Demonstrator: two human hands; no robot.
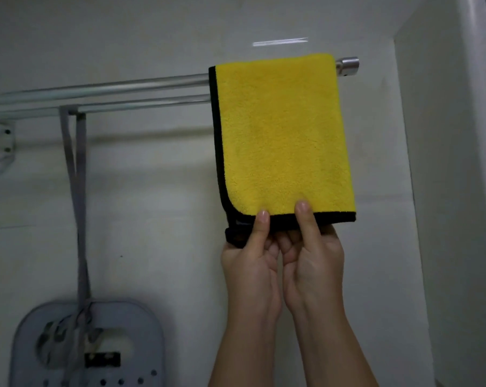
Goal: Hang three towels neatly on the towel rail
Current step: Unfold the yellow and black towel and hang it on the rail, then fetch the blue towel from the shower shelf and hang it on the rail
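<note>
A yellow towel (283, 135) with black edging hangs folded over the right end of the double-bar metal towel rail (110, 88), close to the rail's end cap. My left hand (253, 255) pinches the towel's black bottom hem near its lower left corner, thumb on the front. Right beside it, my right hand (314, 252) pinches the same hem near the middle, thumb on the yellow face. The two hands touch each other. Only one towel is in view.
A grey strap (78, 174) loops over the rail's lower bar at the left and holds a grey perforated plastic item (88, 344) below. A white wall bracket (1, 146) sits at far left. A wall corner (403, 135) juts out just right of the rail.
</note>
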